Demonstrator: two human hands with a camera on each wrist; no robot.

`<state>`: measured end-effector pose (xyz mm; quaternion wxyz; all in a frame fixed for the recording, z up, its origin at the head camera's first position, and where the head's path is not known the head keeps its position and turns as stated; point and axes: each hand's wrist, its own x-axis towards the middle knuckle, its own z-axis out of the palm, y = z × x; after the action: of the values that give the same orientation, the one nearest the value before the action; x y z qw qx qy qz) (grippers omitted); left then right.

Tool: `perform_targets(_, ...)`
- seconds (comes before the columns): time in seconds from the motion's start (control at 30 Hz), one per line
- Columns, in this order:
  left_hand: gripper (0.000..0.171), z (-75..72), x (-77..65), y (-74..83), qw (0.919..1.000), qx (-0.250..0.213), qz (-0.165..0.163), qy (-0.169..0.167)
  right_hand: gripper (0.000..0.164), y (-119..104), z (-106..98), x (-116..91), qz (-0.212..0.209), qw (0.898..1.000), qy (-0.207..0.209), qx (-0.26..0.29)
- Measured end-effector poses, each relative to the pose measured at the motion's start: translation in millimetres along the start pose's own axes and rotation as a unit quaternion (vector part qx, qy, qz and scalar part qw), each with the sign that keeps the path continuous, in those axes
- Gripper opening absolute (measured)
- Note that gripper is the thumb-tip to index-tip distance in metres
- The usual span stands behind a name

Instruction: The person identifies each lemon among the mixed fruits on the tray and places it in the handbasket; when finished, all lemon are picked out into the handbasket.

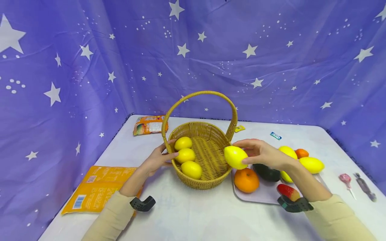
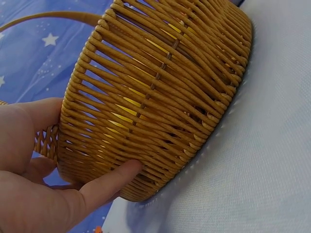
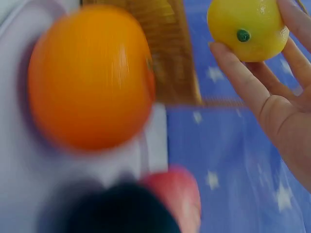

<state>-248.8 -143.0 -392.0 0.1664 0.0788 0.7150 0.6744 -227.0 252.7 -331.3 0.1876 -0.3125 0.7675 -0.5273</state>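
Note:
A wicker basket [image 1: 208, 183] with a tall arched handle stands mid-table, with three lemons along its left inner side, among them the nearest lemon [image 1: 191, 170]. My left hand [image 1: 158, 157] grips the basket's left rim; in the left wrist view, one finger [image 2: 114, 180] lies along the woven outer wall. Above the right rim, my right hand [image 1: 265, 154] pinches another lemon [image 1: 235, 157] between thumb and fingers. The right wrist view shows that lemon's [image 3: 250, 31] green stem end. Below the right hand, an orange [image 1: 246, 180] sits on the pale tray [image 1: 256, 198].
Also on the tray are a dark avocado-like fruit [image 1: 266, 172], a red-yellow fruit [image 1: 287, 191] and more yellow fruit [image 1: 311, 165]. Orange packets [image 1: 99, 189] lie left of the basket. A lollipop [image 1: 345, 178] and a wrapped candy [image 1: 365, 187] lie far right.

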Motion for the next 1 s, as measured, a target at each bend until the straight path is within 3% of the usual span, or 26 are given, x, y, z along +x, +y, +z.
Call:
perform_targets(0.2, 0.067, 2.3, 0.5, -1.1, 1.0, -0.002, -0.005, 0.003, 0.052, -1.3, 31.1, 46.9, -0.004, 0.998, -0.058, -0.017)
perform_targets(0.47, 0.067, 1.5, -0.6, 0.2, 0.9999, 0.002, -0.005, 0.01, 0.052, 7.6, 54.1, 88.6, 0.049, 0.993, -0.026, -0.102)
perform_targets(0.67, 0.066, -0.1, 0.1, -3.0, 0.9999, -0.013, -0.003, 0.006, 0.054, 14.9, 61.4, 108.8, 0.096, 0.987, -0.039, -0.126)
perform_targets(0.83, 0.066, 0.3, 0.3, -3.4, 0.9998, -0.017, 0.0, 0.003, 0.053, 17.3, 62.8, 113.0, 0.125, 0.986, -0.044, -0.105)
perform_targets(1.0, 0.067, 1.5, 0.4, -1.3, 0.9999, -0.016, -0.002, 0.006, 0.05, 12.1, 51.7, 104.4, 0.129, 0.989, -0.07, -0.008)
